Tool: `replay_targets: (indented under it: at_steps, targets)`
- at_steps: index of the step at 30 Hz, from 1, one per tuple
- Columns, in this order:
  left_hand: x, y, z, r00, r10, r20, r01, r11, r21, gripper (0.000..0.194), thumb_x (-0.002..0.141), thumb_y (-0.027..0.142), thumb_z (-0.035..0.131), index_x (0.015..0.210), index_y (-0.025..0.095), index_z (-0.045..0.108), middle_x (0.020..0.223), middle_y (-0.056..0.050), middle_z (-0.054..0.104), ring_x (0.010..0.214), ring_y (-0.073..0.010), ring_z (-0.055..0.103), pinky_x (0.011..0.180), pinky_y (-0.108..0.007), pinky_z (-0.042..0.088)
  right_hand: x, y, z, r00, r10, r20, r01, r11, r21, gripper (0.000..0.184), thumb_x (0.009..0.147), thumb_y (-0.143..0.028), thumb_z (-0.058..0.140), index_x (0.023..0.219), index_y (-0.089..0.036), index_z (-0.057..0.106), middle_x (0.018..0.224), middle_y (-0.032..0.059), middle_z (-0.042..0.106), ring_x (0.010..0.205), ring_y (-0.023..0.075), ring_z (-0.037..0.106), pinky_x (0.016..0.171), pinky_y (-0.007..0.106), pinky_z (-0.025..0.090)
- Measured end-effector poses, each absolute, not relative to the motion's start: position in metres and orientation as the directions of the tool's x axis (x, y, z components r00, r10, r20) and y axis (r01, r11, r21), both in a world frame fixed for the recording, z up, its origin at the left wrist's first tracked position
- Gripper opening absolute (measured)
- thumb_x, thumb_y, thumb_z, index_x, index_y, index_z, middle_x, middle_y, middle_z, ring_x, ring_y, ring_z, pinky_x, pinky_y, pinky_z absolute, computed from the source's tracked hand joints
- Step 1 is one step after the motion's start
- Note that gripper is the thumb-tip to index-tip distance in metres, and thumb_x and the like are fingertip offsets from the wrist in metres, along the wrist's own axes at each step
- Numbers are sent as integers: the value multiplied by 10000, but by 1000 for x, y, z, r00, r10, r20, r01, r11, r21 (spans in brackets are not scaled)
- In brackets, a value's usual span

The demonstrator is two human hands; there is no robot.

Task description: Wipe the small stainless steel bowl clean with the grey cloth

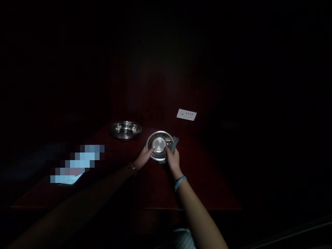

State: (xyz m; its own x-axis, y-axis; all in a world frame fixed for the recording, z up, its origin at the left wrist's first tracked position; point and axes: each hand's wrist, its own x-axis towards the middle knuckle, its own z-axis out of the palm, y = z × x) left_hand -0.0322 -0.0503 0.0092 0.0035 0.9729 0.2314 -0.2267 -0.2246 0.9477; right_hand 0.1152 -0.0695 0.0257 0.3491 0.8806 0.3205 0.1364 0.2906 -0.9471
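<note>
The two bare forearms [201,214] reach in from the near side to a round steel dish [158,144], which has no long axis and lies just beyond and between the hands, both equally close. The left hand [143,158] clasps its near-left rim, thumb inside; the right hand [174,161] pinches the near-right rim with a cloth [172,147], which seems, in this gloom, to run behind the dish.

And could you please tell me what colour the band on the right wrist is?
The wristband is blue, clearest in the head view.
</note>
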Motion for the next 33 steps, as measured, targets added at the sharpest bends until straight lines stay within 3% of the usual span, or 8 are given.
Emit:
replay_targets:
  at_steps: [4,9,13,17,25,33]
  targets:
    - [-37,-42,13,49,951,306,-228,-288,930,551,752,407,645,1235,168,528,1316,-116,594,1293,-289,481,1138,-428,308,127,-48,45,227,907,355,192,316,-929,246,710,-351,616,825,-143,682,779,30,712,698,178,617,696,289,498]
    - [-44,-36,11,0,963,269,-287,-258,923,549,756,406,645,1243,173,540,1318,-117,595,1278,-290,499,1121,-434,335,120,-34,48,166,907,388,176,359,-916,244,697,-364,639,798,-146,683,729,13,696,668,168,594,689,286,498]
    - [-42,-32,11,-7,975,224,-317,-215,924,508,740,394,656,1189,171,577,1236,-115,647,1219,-299,548,1086,-446,380,113,-33,33,187,925,332,-2,338,-941,325,707,-393,636,897,-134,682,896,62,730,800,202,647,772,311,510]
    - [-30,-28,18,-22,990,143,-292,-143,946,425,733,341,648,1118,167,599,1168,-115,681,1185,-295,574,1081,-443,387,115,-35,22,225,931,288,-93,315,-945,351,741,-415,602,957,-147,671,942,56,730,856,216,665,818,326,518]
    - [-3,-23,21,-71,997,41,-386,-66,920,357,758,377,605,1019,134,627,1000,-125,731,1067,-300,647,980,-434,476,124,-40,19,244,927,286,-136,325,-936,335,789,-390,572,1028,-170,652,955,45,725,886,218,674,824,335,540]
    - [-7,-17,13,-20,999,50,-453,-54,890,402,756,403,593,1039,120,632,978,-113,746,1053,-307,655,973,-448,477,122,-36,13,166,937,306,-120,327,-937,363,811,-379,563,1108,-179,624,1043,57,705,964,227,653,894,385,521]
